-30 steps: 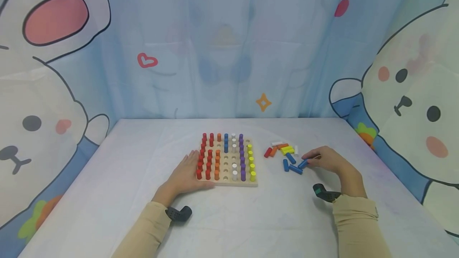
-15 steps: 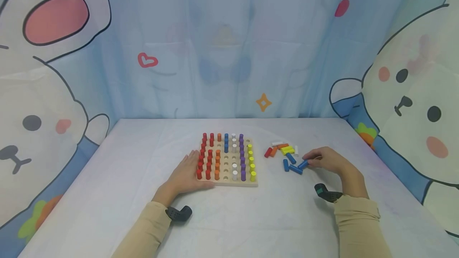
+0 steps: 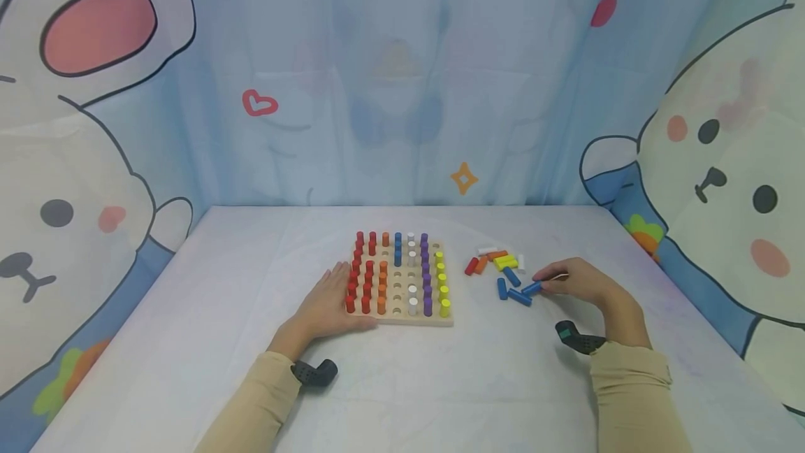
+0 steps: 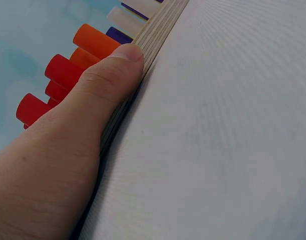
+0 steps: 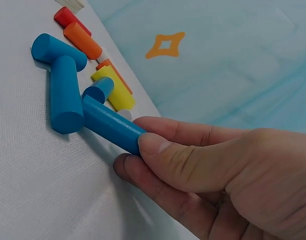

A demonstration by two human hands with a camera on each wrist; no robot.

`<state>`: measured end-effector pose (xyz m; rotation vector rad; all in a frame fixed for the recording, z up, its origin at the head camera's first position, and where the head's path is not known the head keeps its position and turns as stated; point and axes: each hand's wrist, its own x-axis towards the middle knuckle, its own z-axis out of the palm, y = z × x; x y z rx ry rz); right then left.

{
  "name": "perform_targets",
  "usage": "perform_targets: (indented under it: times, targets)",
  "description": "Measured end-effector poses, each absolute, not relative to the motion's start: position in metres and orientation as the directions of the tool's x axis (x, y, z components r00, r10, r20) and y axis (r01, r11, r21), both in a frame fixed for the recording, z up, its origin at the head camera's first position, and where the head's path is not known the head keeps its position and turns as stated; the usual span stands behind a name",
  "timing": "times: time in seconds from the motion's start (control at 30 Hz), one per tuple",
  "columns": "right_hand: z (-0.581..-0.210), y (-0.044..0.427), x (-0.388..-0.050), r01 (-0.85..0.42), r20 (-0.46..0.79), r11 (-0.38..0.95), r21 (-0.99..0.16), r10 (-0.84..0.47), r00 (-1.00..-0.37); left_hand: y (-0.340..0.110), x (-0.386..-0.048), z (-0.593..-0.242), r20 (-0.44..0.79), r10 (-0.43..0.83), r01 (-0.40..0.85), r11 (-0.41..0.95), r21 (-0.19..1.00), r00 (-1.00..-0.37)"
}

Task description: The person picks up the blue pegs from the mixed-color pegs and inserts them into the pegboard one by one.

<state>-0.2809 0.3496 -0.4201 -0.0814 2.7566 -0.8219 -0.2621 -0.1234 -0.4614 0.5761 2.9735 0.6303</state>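
Head view: the pegboard [image 3: 419,321] sits toward the desk's [image 3: 453,390] far edge, the left hand [image 3: 323,303] flat along its left edge, fingers extended. Right of it, toward the far right corner, loose pegs [image 3: 505,263] lie near the right hand [image 3: 580,282], which holds a blue peg [image 3: 532,289].

Left wrist view: the left hand's thumb rests on the pegboard's near edge; light, steady pressure should stop sliding.

Right wrist view: thumb and fingers pinch one end of the blue peg; lifting it straight up should avoid nudging its neighbours.

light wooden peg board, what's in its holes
Upright cylindrical pegs in red, orange, blue, white, purple and yellow; some holes hold none. The pegs' lower ends are hidden inside.
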Motion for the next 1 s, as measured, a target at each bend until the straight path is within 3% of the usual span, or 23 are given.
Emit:
perform_targets:
  times: [1.0]
  targets:
    - [-0.4181,0.3475,-0.2784,0.020,-0.233,0.812,-0.584,-0.144,-0.962,-0.1241,-0.2666,-0.4676,0.053,0.369,0.359,0.846,0.394,-0.928]
